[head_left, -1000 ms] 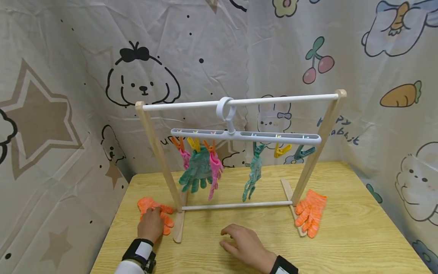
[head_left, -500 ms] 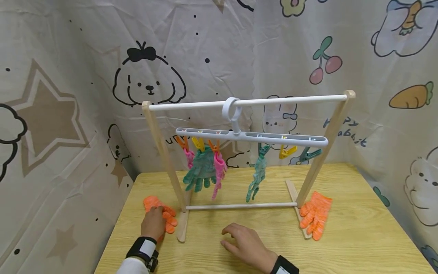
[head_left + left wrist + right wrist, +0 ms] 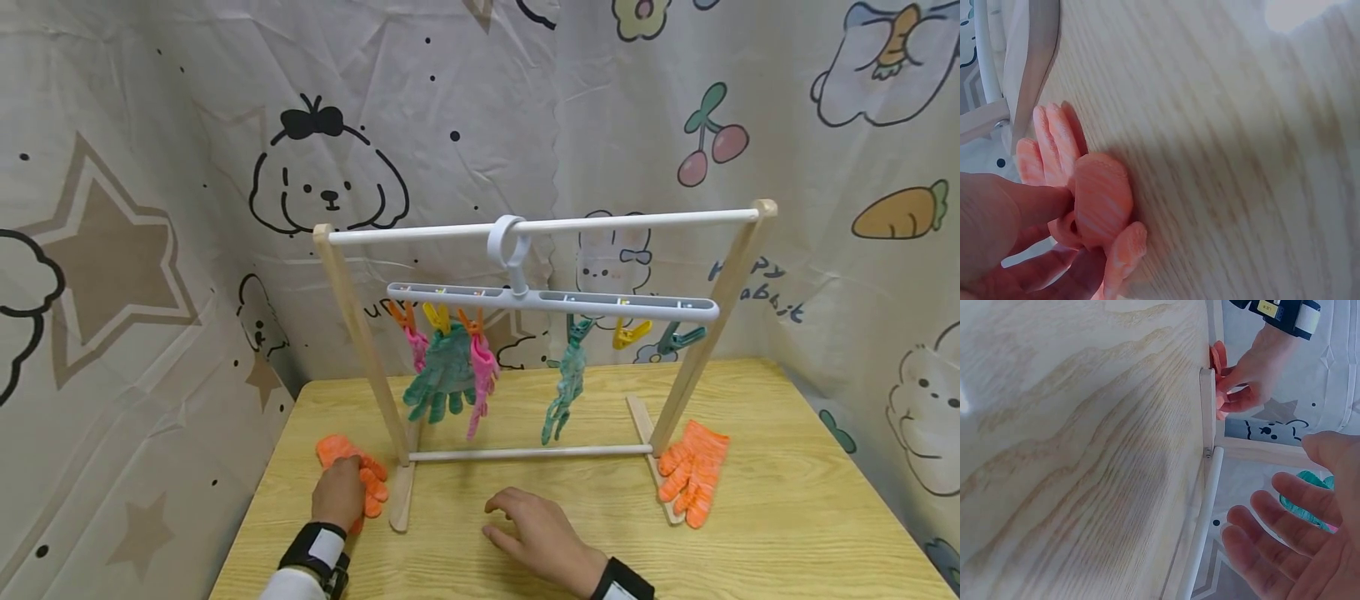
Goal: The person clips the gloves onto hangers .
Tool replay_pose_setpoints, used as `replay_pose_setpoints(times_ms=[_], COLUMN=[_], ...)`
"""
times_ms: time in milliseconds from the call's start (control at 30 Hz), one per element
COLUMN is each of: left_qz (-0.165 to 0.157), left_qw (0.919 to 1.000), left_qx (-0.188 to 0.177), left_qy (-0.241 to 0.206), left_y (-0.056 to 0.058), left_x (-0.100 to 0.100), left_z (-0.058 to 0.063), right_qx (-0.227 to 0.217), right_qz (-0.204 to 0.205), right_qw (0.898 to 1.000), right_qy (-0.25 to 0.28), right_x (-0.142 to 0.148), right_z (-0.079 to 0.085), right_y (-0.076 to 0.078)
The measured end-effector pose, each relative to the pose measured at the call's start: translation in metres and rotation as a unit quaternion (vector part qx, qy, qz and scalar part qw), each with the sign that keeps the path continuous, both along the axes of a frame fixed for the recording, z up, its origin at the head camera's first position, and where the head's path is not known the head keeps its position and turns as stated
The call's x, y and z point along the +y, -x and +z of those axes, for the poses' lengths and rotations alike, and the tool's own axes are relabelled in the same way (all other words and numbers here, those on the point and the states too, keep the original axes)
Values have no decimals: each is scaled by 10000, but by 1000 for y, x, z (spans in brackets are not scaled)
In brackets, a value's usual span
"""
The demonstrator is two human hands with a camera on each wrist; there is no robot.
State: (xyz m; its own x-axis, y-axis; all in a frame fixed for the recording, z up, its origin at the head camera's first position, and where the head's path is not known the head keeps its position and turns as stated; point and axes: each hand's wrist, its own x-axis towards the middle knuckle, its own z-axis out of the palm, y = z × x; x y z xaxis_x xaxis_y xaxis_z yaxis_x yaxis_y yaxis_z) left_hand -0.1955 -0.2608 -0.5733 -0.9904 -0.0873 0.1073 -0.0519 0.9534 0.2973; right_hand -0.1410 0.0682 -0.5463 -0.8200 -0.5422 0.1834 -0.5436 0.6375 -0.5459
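My left hand pinches an orange knit glove lying on the table left of the rack. In the left wrist view the thumb and fingers grip a bunched fold of this glove, whose fingers point toward the rack foot. My right hand, fingers relaxed, is held low before the rack with nothing in it. A second orange glove lies partly over the right foot. From the grey clip hanger hang a green glove, two narrow pink gloves and another green glove.
A wooden rack with a white top rod and a lower rod stands on the wooden table. A yellow clip and a teal clip at the hanger's right hold nothing. A printed curtain surrounds the table.
The head view has shifted slightly, moving the scene a little to the right in the picture. The left hand stays at the orange glove; the right hand keeps its place.
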Motion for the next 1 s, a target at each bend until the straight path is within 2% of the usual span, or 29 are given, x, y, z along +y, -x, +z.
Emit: replay_pose_setpoints(times_ms=[367,667,1000], left_qz=[-103,-206,-326], left_qw=[9999,9995,9991], left_qx=[97,252,-12], left_qy=[27,-66,-286], left_y=[-8,-17,-24], left_x=[4,7,7], left_z=[-3,1,6], right_qx=[72,220,58], right_qz=[42,70,108], right_qw=[10000,9997,9999], right_qy=[-45,-74,-119], right_x=[0,0,1], right_z=[-1,1,3], right_y=[-2,-2,1])
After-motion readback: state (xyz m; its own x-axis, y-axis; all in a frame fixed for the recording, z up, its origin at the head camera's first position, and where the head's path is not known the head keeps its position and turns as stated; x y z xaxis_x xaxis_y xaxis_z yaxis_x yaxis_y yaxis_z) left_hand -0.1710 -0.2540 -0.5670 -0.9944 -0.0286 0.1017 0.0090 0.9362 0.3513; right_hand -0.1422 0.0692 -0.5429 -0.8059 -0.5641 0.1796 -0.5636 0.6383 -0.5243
